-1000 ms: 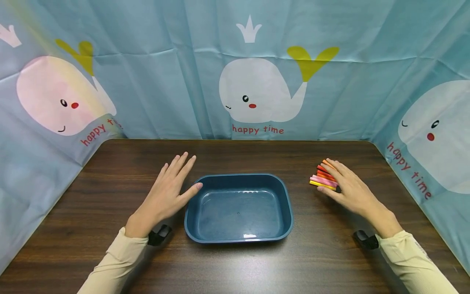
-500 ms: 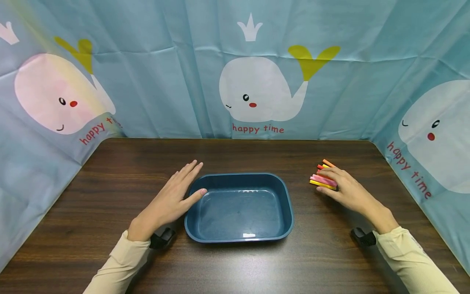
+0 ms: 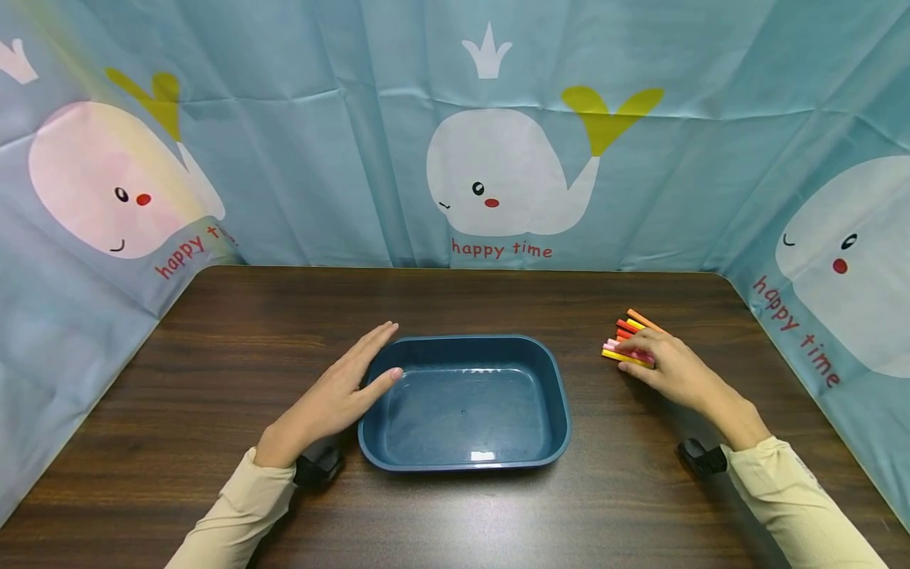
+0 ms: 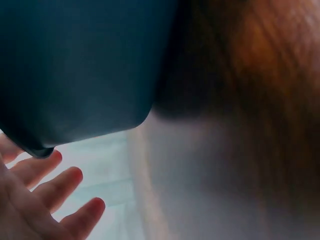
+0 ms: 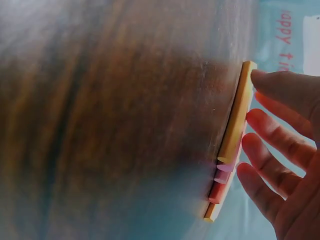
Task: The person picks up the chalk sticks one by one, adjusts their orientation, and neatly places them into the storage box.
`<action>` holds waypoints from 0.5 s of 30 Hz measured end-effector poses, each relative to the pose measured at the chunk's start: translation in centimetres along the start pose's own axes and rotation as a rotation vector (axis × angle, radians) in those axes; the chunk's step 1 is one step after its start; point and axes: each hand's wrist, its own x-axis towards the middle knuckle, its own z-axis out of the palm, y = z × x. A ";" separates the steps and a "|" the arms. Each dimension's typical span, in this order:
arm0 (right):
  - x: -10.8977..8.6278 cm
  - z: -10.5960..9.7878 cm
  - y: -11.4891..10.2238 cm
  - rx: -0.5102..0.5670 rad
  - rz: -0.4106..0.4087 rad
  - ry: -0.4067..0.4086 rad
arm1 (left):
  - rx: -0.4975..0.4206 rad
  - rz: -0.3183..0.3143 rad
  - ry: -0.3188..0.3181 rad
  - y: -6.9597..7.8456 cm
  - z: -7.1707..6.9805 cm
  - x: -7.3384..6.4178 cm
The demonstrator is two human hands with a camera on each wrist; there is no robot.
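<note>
A blue rectangular plastic tray point(image 3: 464, 466) stands in the middle of the table. My left hand point(image 3: 332, 401) lies along its left side, fingers straight and thumb over the rim; in the left wrist view the fingertips point(image 4: 70, 180) spread beside the tray's underside corner. At the right, my right hand point(image 3: 678, 371) rests over a row of slim crayon-like sticks: yellow point(image 3: 617, 356), pink point(image 3: 610, 345), red point(image 3: 629, 325) and orange point(image 3: 643, 319). Its fingers bend loosely over them, thumb beside the yellow stick point(image 5: 236, 117) in the right wrist view. Part of the row is hidden under the fingers.
Brown wood-grain table point(image 3: 213, 340) runs back to a light blue curtain point(image 3: 298, 182) printed with whales, which also flanks both sides. Black bands point(image 3: 317, 466) with cameras sit on both wrists.
My left hand has moved slightly right, closer against the tray. The right hand's fingers have drawn back from the orange stick and bent over the pink and yellow ones.
</note>
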 end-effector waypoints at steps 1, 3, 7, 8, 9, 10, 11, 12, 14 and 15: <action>0.0 0.0 0.0 -0.004 0.001 -0.004 | -0.015 0.007 0.003 0.0 0.1 0.0; 0.1 0.0 0.0 -0.007 0.002 -0.014 | -0.041 0.017 0.003 -0.1 0.4 0.0; 0.1 0.0 0.0 -0.011 -0.009 -0.019 | -0.068 0.024 -0.007 -0.2 0.8 0.1; 0.2 0.0 0.0 -0.012 -0.012 -0.017 | -0.073 0.023 -0.011 -0.2 0.8 0.1; 0.2 0.0 -0.1 -0.014 -0.014 -0.015 | -0.076 0.024 -0.013 -0.2 0.8 0.1; 0.2 0.0 0.0 -0.016 -0.017 -0.013 | -0.079 0.024 -0.015 -0.2 0.9 0.1; 0.2 0.0 0.0 -0.017 -0.016 -0.012 | -0.083 0.024 -0.018 -0.2 0.9 0.1; 0.2 0.0 0.0 -0.019 -0.016 -0.013 | -0.084 0.023 -0.019 -0.3 0.9 0.1; 0.3 0.0 -0.1 -0.020 -0.012 -0.020 | -0.086 0.021 -0.024 -0.3 0.9 0.2; 0.3 0.0 -0.1 -0.020 -0.008 -0.024 | -0.087 0.019 -0.027 -0.3 0.9 0.2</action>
